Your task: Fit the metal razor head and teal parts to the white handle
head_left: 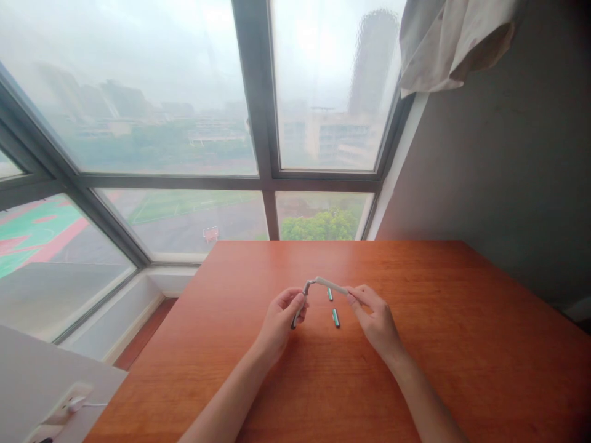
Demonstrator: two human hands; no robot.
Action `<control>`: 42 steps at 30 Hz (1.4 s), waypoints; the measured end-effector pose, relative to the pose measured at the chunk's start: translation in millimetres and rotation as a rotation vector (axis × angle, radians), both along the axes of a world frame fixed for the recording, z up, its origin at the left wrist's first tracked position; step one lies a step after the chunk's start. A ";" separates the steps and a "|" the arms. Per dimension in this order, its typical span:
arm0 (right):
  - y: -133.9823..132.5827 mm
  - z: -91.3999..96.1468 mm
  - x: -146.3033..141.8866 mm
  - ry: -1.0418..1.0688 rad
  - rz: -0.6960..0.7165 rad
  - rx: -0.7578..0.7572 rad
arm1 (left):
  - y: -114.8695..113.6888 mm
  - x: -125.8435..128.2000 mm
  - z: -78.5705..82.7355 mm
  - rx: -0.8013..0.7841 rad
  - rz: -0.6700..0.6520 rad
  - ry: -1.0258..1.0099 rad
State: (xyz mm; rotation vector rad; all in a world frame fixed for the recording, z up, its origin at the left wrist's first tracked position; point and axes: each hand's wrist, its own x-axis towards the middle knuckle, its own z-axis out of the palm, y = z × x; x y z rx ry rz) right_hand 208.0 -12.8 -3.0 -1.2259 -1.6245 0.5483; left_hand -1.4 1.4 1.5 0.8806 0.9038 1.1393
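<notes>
Your forearms (235, 384) lie at seven and five o'clock, left hand (282, 312) gripping a dark handle (294, 320), right hand (377, 317) pinching a pale rod (332, 285). Two green pieces (336, 318) rest between.

Two hands, two held pieces, two green pieces, one table (462, 351).
One left hand (281, 319) and one right hand (378, 321) show, with one handle (294, 320) in the left and one pale stick (332, 286) in the right; the green pieces number two, one nearer (335, 318) and one farther (330, 295). Around the table: six window panes (161, 80) at least partly in view, two upper, two lower and two at the left edge; one curtain (455, 46) at far right; one plug (76, 404) at near left.
</notes>
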 end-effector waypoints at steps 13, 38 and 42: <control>-0.3 -0.7 -1.9 0.000 0.010 0.006 | -1.6 0.2 -0.1 0.019 -0.046 0.011; -0.7 2.4 -0.1 -0.009 -0.011 0.018 | -2.3 0.5 0.9 0.004 -0.056 -0.004; -0.2 1.2 -1.7 -0.014 0.013 0.029 | -3.0 1.0 1.0 -0.001 -0.069 0.002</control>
